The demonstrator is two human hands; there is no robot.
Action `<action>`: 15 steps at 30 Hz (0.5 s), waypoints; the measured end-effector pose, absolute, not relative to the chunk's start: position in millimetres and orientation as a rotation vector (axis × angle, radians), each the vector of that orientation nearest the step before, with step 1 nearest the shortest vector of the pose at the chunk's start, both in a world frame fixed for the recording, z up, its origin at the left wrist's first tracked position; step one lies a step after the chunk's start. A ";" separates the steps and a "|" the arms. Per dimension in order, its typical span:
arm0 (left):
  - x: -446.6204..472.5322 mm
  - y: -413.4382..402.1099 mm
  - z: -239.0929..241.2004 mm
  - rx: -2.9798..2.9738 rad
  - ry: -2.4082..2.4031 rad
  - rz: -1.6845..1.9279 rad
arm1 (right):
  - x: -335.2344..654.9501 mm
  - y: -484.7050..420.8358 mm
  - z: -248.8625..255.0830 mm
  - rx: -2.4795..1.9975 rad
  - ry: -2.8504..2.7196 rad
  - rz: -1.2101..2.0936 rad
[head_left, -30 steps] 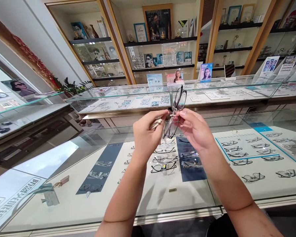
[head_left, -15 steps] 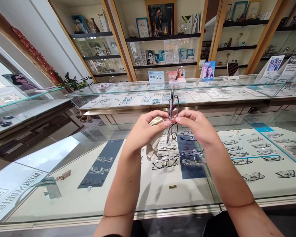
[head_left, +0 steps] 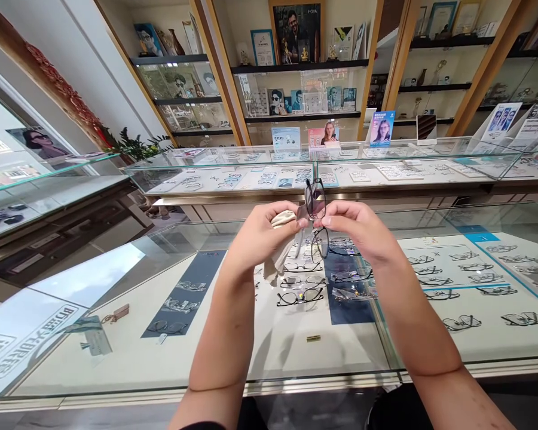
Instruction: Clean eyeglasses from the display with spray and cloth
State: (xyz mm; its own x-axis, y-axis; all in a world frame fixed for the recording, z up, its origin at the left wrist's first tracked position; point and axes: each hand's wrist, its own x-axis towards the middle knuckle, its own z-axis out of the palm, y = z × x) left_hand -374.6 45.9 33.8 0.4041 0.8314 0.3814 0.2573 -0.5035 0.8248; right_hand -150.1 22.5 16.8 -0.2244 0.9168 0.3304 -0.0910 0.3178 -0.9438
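Note:
My right hand (head_left: 354, 230) pinches a pair of dark-rimmed eyeglasses (head_left: 320, 243) near the bridge, holding them on end, one lens above the other, over the glass counter. My left hand (head_left: 262, 233) is closed on a crumpled beige cloth (head_left: 275, 266). Between its thumb and forefinger is a greyish see-through lens piece (head_left: 300, 212), just left of the eyeglasses. The piece looks like a clip-on lens, but its full shape is partly hidden by my fingers. Both hands are close together, thumbs almost meeting.
Below my hands is a glass display counter (head_left: 170, 377) with rows of eyeglasses (head_left: 301, 296) inside. A small gold bar (head_left: 313, 338) lies near its front. Farther back stands another glass case (head_left: 233, 200) topped with advertising cards (head_left: 381, 128). Shelves (head_left: 300, 67) line the wall.
The greyish lens piece now shows apart from the eyeglasses, to their left; before, they overlapped. The eyeglasses have turned slightly in my right hand, their lower lens shifting right.

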 end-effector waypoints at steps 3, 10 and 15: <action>-376.5 51.3 27.2 2.061 1.134 1.252 | -149.8 25.0 15.7 -0.771 -1.476 1.168; -384.5 65.1 16.9 2.286 1.403 1.642 | -146.6 30.8 11.4 -0.788 -1.649 1.291; -388.3 64.3 20.3 2.279 1.264 1.638 | -143.3 27.2 16.2 -0.705 -1.781 1.416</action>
State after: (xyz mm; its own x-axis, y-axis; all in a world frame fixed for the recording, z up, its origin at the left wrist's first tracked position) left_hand -388.3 64.3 20.3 0.0974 0.6410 0.7613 0.5736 -0.6613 0.4834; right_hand -143.3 27.2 16.2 -0.5740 0.7911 0.2112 -0.0273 0.2393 -0.9706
